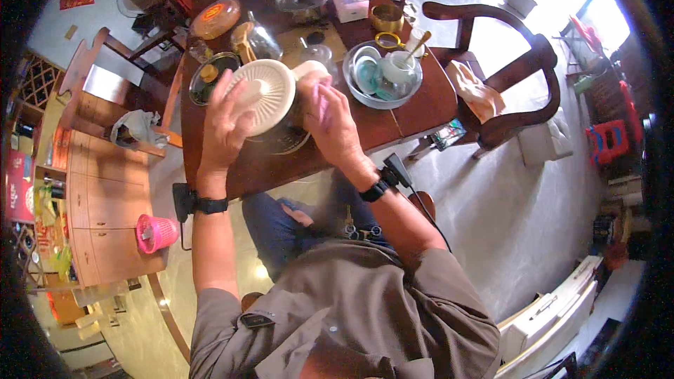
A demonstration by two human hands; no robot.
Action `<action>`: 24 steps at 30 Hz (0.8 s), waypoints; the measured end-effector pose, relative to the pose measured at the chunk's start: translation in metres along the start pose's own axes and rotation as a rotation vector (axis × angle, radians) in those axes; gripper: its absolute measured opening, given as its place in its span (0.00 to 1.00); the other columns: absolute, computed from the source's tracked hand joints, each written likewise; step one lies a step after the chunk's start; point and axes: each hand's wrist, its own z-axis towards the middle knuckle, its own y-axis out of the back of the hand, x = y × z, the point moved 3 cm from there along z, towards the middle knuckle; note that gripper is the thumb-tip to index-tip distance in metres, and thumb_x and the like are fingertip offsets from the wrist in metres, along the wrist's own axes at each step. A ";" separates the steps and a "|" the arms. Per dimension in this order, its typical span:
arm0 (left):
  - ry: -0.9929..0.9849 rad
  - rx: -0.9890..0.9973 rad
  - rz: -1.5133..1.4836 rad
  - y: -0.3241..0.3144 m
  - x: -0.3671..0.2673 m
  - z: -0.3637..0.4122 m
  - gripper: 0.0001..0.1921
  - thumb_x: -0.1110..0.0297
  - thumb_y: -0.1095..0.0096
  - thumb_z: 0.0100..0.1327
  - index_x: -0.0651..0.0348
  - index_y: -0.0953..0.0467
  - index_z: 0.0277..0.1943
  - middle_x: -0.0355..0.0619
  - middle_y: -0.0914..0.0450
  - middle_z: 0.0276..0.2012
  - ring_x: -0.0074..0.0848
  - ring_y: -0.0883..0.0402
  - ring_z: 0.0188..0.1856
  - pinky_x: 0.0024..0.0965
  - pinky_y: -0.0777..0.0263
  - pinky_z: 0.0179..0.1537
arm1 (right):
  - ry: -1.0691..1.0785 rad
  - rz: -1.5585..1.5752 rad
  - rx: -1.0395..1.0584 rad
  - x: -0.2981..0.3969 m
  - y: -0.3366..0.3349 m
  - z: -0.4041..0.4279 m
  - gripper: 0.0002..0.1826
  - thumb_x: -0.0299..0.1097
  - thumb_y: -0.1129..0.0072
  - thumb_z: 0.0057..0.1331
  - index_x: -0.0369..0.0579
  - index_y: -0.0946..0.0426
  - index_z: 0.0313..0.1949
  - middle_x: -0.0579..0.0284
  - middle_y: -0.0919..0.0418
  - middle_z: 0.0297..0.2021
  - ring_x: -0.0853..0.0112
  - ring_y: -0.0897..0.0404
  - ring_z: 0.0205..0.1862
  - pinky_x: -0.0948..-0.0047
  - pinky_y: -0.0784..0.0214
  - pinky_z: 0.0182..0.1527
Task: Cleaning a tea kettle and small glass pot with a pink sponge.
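Note:
My left hand [224,121] grips the left edge of a cream, ribbed round piece [263,92] with a raised hub, perhaps a lid. It is tilted up above the near part of the dark wooden table [363,126]. My right hand [334,123] is closed around a pink cloth [321,100], just right of the piece. A small white part [310,69] shows behind that cloth; whether it joins the round piece I cannot tell. Under my hands lies a round, dark or clear dish-like thing [284,142], mostly hidden.
A basin [387,101] of bowls and cups stands at the right. Behind are a glass jug [263,39], a glass-lidded pot [303,2], a brass-coloured pot [387,18] and an orange-lidded container [216,18]. A wooden armchair [542,63] is at the right, a pink basket [157,233] at the left.

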 end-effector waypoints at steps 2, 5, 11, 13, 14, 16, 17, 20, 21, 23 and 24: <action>0.011 0.022 0.022 0.004 -0.007 0.003 0.33 0.47 0.45 0.73 0.67 0.28 0.69 0.56 0.35 0.74 0.46 0.33 0.74 0.45 0.39 0.74 | -0.013 0.009 0.015 0.001 -0.002 -0.008 0.35 0.30 0.36 0.67 0.48 0.39 0.72 0.35 0.31 0.65 0.41 0.27 0.65 0.51 0.30 0.65; 0.023 0.026 0.023 0.005 -0.008 0.002 0.32 0.48 0.47 0.74 0.67 0.28 0.69 0.57 0.32 0.73 0.46 0.32 0.74 0.43 0.39 0.74 | -0.304 0.116 0.210 0.008 0.001 -0.019 0.37 0.33 0.41 0.72 0.38 0.46 0.76 0.32 0.30 0.66 0.44 0.29 0.69 0.54 0.34 0.68; 0.011 0.015 0.034 0.005 -0.008 0.004 0.30 0.51 0.47 0.74 0.65 0.28 0.69 0.58 0.30 0.71 0.47 0.31 0.73 0.43 0.40 0.74 | -0.294 0.074 0.224 0.016 0.009 -0.015 0.35 0.36 0.39 0.72 0.37 0.40 0.73 0.34 0.26 0.62 0.44 0.25 0.65 0.55 0.32 0.66; -0.001 0.018 0.057 0.006 -0.007 0.005 0.30 0.51 0.47 0.74 0.65 0.27 0.69 0.58 0.30 0.71 0.48 0.31 0.73 0.43 0.40 0.74 | -0.216 0.105 0.197 0.026 0.011 -0.012 0.34 0.36 0.38 0.71 0.37 0.39 0.72 0.35 0.25 0.60 0.44 0.24 0.63 0.54 0.31 0.64; -0.009 0.014 0.060 0.006 -0.007 0.004 0.29 0.52 0.47 0.74 0.64 0.27 0.69 0.58 0.30 0.71 0.48 0.31 0.73 0.43 0.41 0.74 | -0.141 0.136 0.171 0.037 0.013 -0.009 0.34 0.37 0.37 0.71 0.37 0.38 0.71 0.35 0.24 0.58 0.44 0.22 0.60 0.53 0.30 0.62; -0.014 0.010 0.065 0.007 -0.007 0.003 0.29 0.53 0.47 0.74 0.64 0.27 0.69 0.58 0.30 0.71 0.48 0.31 0.73 0.43 0.41 0.74 | -0.110 0.125 0.153 0.045 0.012 -0.006 0.34 0.36 0.35 0.69 0.40 0.37 0.70 0.36 0.23 0.55 0.44 0.20 0.55 0.52 0.27 0.57; -0.013 0.009 0.056 0.007 -0.007 0.003 0.28 0.53 0.47 0.74 0.64 0.27 0.69 0.58 0.30 0.71 0.48 0.31 0.73 0.43 0.41 0.74 | -0.134 0.087 0.158 0.043 0.012 -0.006 0.33 0.36 0.35 0.69 0.41 0.36 0.70 0.37 0.23 0.55 0.44 0.19 0.54 0.53 0.26 0.56; -0.022 0.009 0.048 0.005 -0.008 0.005 0.28 0.55 0.47 0.73 0.64 0.27 0.69 0.58 0.30 0.71 0.48 0.31 0.73 0.44 0.41 0.75 | -0.141 0.042 0.156 0.029 0.008 -0.009 0.32 0.35 0.36 0.68 0.44 0.34 0.69 0.40 0.21 0.53 0.44 0.19 0.53 0.53 0.25 0.54; -0.030 0.009 0.052 0.005 -0.008 0.005 0.28 0.56 0.47 0.73 0.64 0.27 0.69 0.58 0.30 0.71 0.47 0.32 0.73 0.44 0.41 0.75 | -0.123 0.036 0.150 0.025 0.009 -0.009 0.30 0.34 0.36 0.68 0.45 0.33 0.68 0.41 0.20 0.52 0.45 0.18 0.53 0.54 0.24 0.53; -0.011 0.005 0.043 0.005 -0.007 0.002 0.28 0.56 0.47 0.73 0.64 0.27 0.69 0.58 0.30 0.71 0.47 0.32 0.73 0.44 0.41 0.75 | -0.230 0.107 0.217 0.028 0.014 -0.008 0.30 0.34 0.37 0.69 0.44 0.33 0.68 0.42 0.20 0.51 0.46 0.18 0.53 0.54 0.24 0.53; 0.004 0.003 0.031 0.006 -0.007 0.002 0.28 0.56 0.47 0.72 0.64 0.27 0.69 0.58 0.30 0.71 0.47 0.32 0.74 0.44 0.41 0.75 | -0.337 0.175 0.279 0.033 0.017 -0.006 0.29 0.34 0.38 0.69 0.43 0.33 0.68 0.42 0.20 0.51 0.46 0.18 0.53 0.54 0.24 0.53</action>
